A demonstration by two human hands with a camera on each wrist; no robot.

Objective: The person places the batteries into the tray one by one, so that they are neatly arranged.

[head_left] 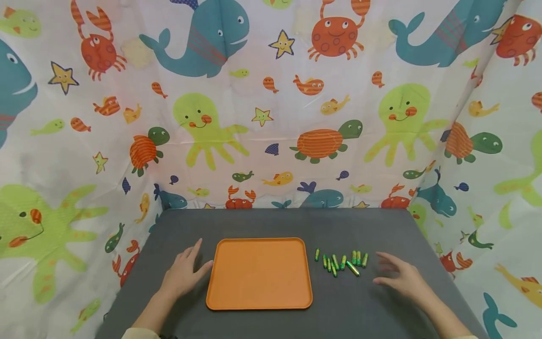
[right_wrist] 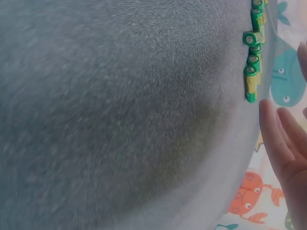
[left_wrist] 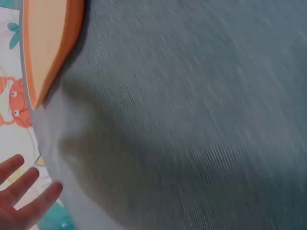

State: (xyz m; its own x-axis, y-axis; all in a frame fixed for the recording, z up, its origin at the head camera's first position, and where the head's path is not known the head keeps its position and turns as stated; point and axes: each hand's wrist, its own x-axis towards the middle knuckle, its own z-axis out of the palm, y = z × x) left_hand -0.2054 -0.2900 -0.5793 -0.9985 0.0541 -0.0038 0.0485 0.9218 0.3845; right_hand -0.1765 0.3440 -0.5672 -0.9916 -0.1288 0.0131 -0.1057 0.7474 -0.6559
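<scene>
An orange tray (head_left: 259, 274) lies on the dark grey table with nothing in it. To its left, my left hand (head_left: 183, 271) hovers with fingers spread and holds nothing; its fingers (left_wrist: 41, 203) show at the lower left of the left wrist view. Several small green and yellow batteries (head_left: 353, 269) lie scattered to the tray's right. My right hand (head_left: 400, 276) is held to the right of the batteries, apart from them, its fingers extended and nothing in them. The right wrist view shows the batteries (right_wrist: 251, 85) beyond the fingertips.
The grey table (head_left: 262, 223) runs back to a white curtain (head_left: 262, 174) printed with sea animals, which hangs behind it and on both sides. Shadows of the hands fall on the tabletop.
</scene>
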